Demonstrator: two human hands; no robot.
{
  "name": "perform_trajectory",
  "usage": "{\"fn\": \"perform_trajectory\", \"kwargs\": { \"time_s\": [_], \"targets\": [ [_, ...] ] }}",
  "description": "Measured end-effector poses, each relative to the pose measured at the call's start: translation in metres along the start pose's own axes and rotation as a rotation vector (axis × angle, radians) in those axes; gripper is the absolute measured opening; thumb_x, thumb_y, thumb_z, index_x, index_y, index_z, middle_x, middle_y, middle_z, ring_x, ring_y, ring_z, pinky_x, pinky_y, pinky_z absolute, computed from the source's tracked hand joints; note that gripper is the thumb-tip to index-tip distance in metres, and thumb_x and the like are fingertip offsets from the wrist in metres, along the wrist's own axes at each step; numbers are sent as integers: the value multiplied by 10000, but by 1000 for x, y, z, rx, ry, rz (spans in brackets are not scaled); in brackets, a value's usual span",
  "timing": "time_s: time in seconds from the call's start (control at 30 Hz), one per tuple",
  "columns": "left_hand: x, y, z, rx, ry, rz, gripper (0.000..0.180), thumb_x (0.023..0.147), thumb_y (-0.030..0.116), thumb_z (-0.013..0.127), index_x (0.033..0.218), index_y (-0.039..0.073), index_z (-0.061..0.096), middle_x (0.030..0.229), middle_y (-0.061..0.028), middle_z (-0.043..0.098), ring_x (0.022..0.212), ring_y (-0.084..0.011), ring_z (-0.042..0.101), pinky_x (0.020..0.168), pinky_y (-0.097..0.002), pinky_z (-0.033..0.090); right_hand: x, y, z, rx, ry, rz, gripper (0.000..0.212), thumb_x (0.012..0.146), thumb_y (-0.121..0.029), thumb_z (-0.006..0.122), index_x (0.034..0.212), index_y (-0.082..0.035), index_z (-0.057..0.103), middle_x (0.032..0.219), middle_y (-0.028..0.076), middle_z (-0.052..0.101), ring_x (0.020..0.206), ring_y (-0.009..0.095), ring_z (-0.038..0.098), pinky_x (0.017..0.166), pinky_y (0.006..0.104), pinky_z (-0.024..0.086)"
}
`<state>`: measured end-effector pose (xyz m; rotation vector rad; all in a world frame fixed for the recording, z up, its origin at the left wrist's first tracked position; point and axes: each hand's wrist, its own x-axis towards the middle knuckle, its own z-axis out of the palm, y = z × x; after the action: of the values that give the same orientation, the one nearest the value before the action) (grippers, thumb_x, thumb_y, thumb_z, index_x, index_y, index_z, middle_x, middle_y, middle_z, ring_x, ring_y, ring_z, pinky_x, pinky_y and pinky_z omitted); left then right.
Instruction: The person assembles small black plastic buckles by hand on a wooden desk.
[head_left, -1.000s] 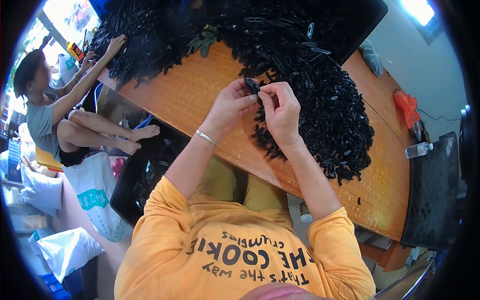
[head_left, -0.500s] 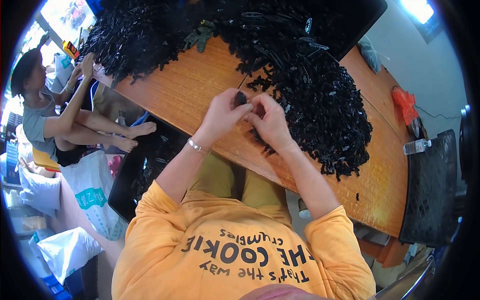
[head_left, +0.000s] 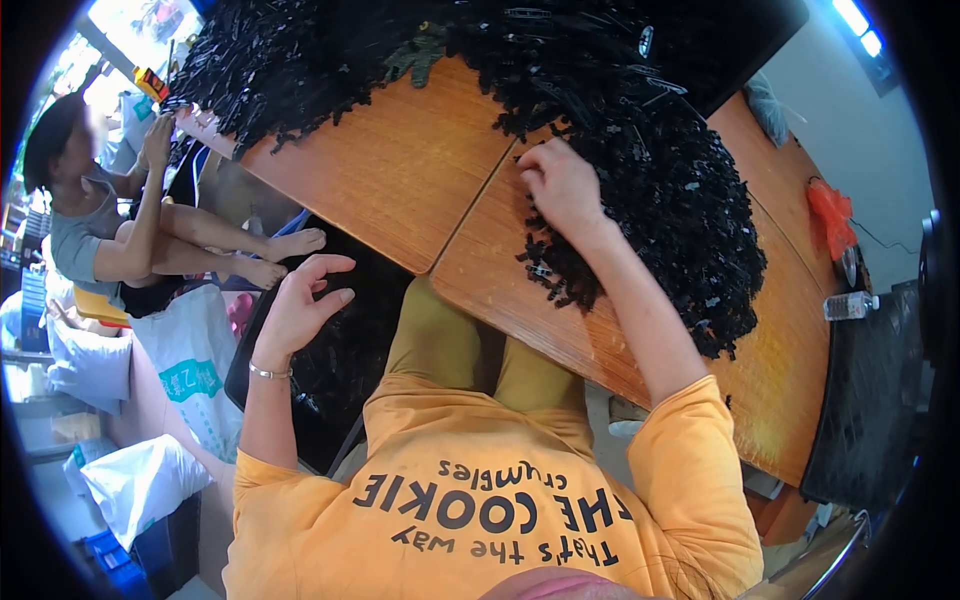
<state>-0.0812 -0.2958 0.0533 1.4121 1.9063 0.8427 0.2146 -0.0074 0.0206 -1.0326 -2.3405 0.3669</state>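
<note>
My left hand (head_left: 305, 305) hangs off the table's left edge above a black bin (head_left: 345, 375). Its thumb and fingers are apart and it holds nothing. My right hand (head_left: 565, 192) rests at the inner edge of a wide pile of small black plastic pieces (head_left: 670, 220) on the wooden table (head_left: 390, 155). The fingers of that hand are curled in. What they grip, if anything, is hidden. Dark pieces lie in the bin, partly blocked from view by my left hand and arm.
A grey-green glove (head_left: 417, 55) lies by the far heap (head_left: 280, 80). At the left a seated person (head_left: 85, 215) works at the table's end, bare feet near the bin. White sacks (head_left: 190, 365) stand on the floor. A plastic bottle (head_left: 850, 306) and a red bag (head_left: 830, 215) are at the right.
My left hand has left my right hand over the table and come down left above the bin. The dark piece it held is gone from it. My right hand has shifted toward the pile.
</note>
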Motion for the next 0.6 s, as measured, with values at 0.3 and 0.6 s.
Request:
{"fn": "perform_trajectory", "kwargs": {
  "time_s": [0.3, 0.6],
  "targets": [
    [69, 21, 51, -322, 81, 97, 235, 1008, 8, 671, 1236, -25, 717, 1161, -80, 770, 1087, -124, 709, 964, -277, 552, 30, 32, 15, -242, -206, -83, 201, 903, -26, 638, 1038, -109, 761, 1175, 128, 657, 962, 376, 724, 843, 469, 594],
    [212, 111, 134, 8, 147, 410, 292, 954, 115, 729, 1225, 9, 741, 1147, -188, 768, 1028, -300, 757, 914, -379, 583, -18, 35, -34, 28, -73, 23, 153, 837, -77, 738, 979, -28, 709, 1038, 168, 701, 946, 380, 715, 819, 465, 587]
  ]
}}
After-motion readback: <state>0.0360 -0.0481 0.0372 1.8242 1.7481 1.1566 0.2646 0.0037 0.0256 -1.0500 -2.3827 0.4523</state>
